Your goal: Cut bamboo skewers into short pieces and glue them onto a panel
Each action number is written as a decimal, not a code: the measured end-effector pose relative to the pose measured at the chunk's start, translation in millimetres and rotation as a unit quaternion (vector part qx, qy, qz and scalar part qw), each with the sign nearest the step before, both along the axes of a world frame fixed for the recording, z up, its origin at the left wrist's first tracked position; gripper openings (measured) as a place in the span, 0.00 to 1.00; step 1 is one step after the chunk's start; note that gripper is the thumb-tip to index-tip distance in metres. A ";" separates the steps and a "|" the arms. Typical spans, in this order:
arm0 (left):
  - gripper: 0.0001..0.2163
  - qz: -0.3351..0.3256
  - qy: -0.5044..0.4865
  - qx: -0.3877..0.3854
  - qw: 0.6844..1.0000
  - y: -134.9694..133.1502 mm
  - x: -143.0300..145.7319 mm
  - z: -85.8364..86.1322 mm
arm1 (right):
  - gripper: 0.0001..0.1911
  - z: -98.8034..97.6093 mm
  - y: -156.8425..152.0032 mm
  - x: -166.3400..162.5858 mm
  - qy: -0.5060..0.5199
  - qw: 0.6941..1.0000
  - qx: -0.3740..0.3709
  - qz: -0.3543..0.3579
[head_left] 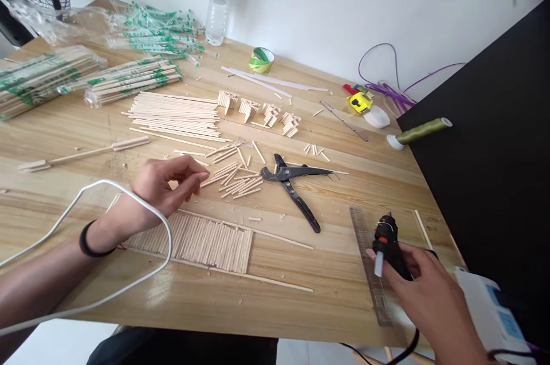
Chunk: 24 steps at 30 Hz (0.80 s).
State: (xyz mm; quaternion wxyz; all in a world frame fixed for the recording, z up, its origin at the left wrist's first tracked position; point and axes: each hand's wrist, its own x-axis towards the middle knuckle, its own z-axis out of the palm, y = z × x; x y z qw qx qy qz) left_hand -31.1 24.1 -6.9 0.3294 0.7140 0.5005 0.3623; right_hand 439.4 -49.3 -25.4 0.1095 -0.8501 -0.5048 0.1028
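My right hand (pixel 429 290) is wrapped around a black hot glue gun (pixel 389 244) at the right of the table, with a white glue stick jutting from it. Under the gun lies a clear ruler (pixel 369 273). At centre left my left hand (pixel 165 184) is closed in a pinch; whatever its fingertips hold, if anything, does not show. Just below that hand is a flat panel of short wooden sticks (pixel 206 242) laid side by side between two long sticks. A pile of loose short sticks (pixel 240 184) and black cutters (pixel 290 181) lie beyond it.
A white cable (pixel 103 181) loops over my left forearm. Behind are long sticks (pixel 176 113), small stick assemblies (pixel 249 108), bagged sticks (pixel 133 81), a tape roll (pixel 261 60), a water bottle (pixel 217 7) and a tape measure (pixel 361 102). A black panel (pixel 494 141) bounds the right.
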 end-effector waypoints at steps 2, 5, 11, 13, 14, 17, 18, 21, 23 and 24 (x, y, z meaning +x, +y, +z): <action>0.09 0.002 0.019 0.025 1.000 1.1 -1.0 -0.6 | 0.30 -9.4 1.3 6.3 0.002 1.000 0.025 0.016; 0.08 -0.005 0.023 0.071 0.997 2.5 -1.9 -1.9 | 0.31 -20.1 1.2 12.8 0.008 0.999 0.039 0.026; 0.10 0.002 0.038 0.064 0.997 1.4 -0.5 0.2 | 0.31 -23.8 -1.3 13.1 0.031 0.998 0.042 0.034; 0.12 -0.012 0.051 0.055 0.997 1.5 -0.1 0.5 | 0.31 -18.3 -3.5 10.4 0.041 0.997 0.037 0.046; 0.13 -0.021 0.059 0.050 0.997 1.6 -0.1 0.0 | 0.31 -14.3 -5.0 8.2 0.040 0.997 0.037 0.050; 0.14 -0.067 0.080 0.040 0.994 1.3 -0.1 -3.3 | 0.31 0.9 -10.4 -3.8 0.005 0.997 0.069 0.045; 0.13 -0.091 0.084 0.037 0.992 0.8 0.0 -4.4 | 0.31 6.3 -12.2 -9.9 -0.011 0.995 0.093 0.037; 0.10 -0.171 0.110 0.022 0.979 -2.1 -0.1 -5.6 | 0.28 18.6 -17.1 -33.9 -0.046 0.981 0.181 0.047; 0.13 -0.207 0.139 0.019 0.968 -5.0 -0.8 -4.4 | 0.22 21.0 -19.8 -53.7 -0.016 0.972 0.214 0.096; 0.16 -0.220 0.154 0.022 0.963 -6.8 -1.3 -3.5 | 0.19 20.2 -21.3 -64.5 0.009 0.969 0.209 0.130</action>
